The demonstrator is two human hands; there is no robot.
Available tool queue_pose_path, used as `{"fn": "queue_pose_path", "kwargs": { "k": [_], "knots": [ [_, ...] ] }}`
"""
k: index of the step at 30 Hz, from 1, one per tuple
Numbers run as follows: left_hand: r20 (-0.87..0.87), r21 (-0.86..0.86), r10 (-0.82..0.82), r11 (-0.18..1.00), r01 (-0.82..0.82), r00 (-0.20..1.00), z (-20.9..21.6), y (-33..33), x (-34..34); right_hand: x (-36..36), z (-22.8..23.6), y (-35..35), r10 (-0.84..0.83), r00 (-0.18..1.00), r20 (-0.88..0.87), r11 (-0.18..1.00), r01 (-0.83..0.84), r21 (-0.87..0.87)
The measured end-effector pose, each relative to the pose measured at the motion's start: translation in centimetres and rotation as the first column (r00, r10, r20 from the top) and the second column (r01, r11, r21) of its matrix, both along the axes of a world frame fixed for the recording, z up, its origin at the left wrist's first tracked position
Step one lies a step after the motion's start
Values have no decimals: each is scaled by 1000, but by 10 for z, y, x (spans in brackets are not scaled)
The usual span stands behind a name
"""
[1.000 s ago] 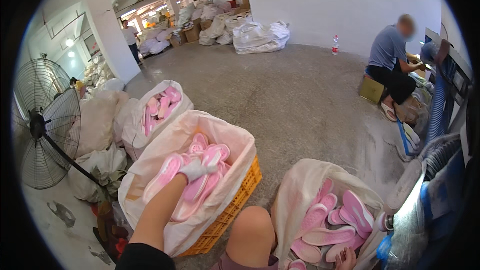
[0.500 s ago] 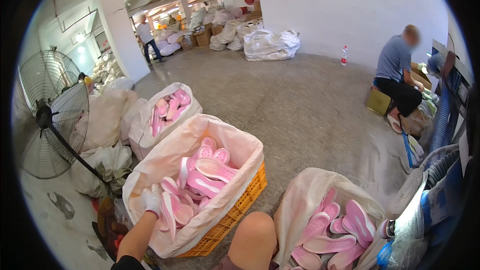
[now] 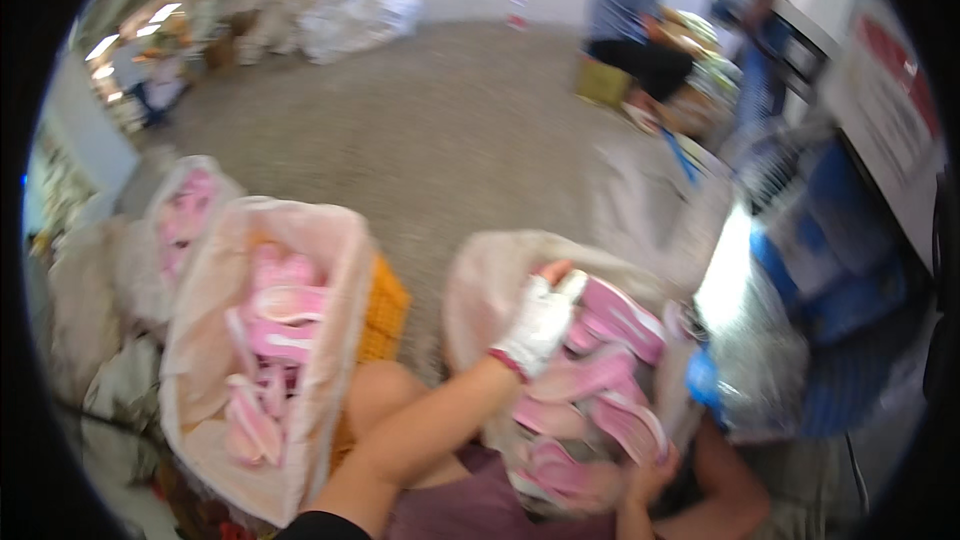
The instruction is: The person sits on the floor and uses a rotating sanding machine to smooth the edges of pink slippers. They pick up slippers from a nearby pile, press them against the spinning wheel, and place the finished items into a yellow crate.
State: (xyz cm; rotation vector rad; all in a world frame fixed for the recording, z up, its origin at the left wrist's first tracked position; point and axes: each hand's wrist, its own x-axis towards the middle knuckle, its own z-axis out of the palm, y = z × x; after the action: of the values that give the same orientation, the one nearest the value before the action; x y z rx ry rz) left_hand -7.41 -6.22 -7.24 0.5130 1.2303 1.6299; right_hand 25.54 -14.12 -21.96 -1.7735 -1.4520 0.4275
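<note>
My left hand point(image 3: 540, 325), in a white glove with bare fingertips showing, reaches across to the upper part of the right-hand sack point(image 3: 475, 280). Its fingers are closed at the end of a pink shoe sole point(image 3: 622, 322) with a white streak; blur softens the grip. My bare right hand point(image 3: 648, 480) holds the near end of another pink sole point(image 3: 628, 428) at the sack's lower right. Several more pink soles point(image 3: 560, 465) lie loose between the hands. To the left, a lined yellow crate point(image 3: 388, 310) holds more pink soles point(image 3: 285, 340).
Another sack point(image 3: 225, 180) of pink pieces stands beyond the crate. At right are a machine with blue parts point(image 3: 830, 230) and clear plastic point(image 3: 755, 370). A seated person point(image 3: 625, 15) works farther back. White sacks point(image 3: 360, 20) lie by the wall.
The view has swung right. My left hand has left the crate and come over to the right-hand sack. My right hand has come into view, holding a sole.
</note>
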Motion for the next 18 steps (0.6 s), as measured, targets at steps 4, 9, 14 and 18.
{"fn": "queue_pose_path", "kwargs": {
  "k": [4,9,14,18],
  "knots": [
    [-527,-61,-721,560,826,450,0,-32,58,-35,80,2,425,846,-321,904,-417,98],
    [-365,-386,-864,480,787,348,-29,-28,74,-54,100,12,407,793,-453,871,-486,-69],
    [273,-34,-403,904,427,874,-16,2,38,2,97,7,53,528,-848,792,-539,-287],
    [443,206,-389,921,330,808,6,6,39,29,83,13,111,640,-761,907,-378,-186]
  ]
}}
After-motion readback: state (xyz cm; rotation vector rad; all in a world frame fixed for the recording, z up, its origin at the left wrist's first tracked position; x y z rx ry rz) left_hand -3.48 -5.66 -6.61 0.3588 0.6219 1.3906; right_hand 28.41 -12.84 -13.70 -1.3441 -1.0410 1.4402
